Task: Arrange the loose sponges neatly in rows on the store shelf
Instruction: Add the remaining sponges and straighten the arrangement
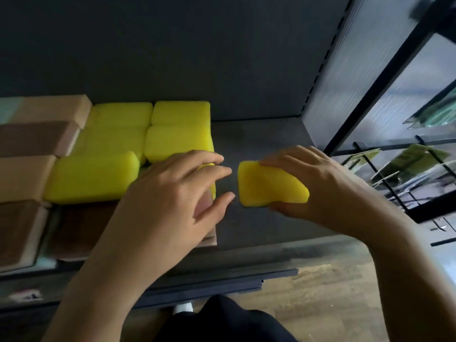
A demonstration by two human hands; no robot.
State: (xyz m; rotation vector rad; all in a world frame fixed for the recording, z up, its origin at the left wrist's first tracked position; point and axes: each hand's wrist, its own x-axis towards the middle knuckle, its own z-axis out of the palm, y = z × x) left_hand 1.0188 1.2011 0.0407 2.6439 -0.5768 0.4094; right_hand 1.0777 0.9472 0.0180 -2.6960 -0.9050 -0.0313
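Yellow loose sponge: pinched in the right hand and tilted, just right of centre, at 3 o'clock from the stocked rows. I can't tell whether it touches the board below.
Right hand: coming in from 4 o'clock with the forearm angled up. The fingers curl over the sponge's far edge and the thumb is tucked under its near side. A firm grip, closed on the sponge.
Left hand: reaching in from 7 o'clock, back of the hand up. The fingers are spread, gently bent and pointing toward 3 o'clock, and the thumb sticks out low. It holds nothing. The fingertips are close to the loose sponge but apart from it, with a narrow gap between them.
Yellow sponges: lying flat and packed side by side in rows at 9 to 11 o'clock. The left hand covers the near-right one, and I can't tell whether the palm rests on it.
Shelf: a dark grey board with a bare patch at 1 o'clock under and behind the loose sponge.
Brown blocks: tan and brown pieces stacked at the far left, touching the yellow rows.
Side panel: ribbed and translucent, standing at 2 o'clock.
Floor: wood grain down at 5 o'clock.
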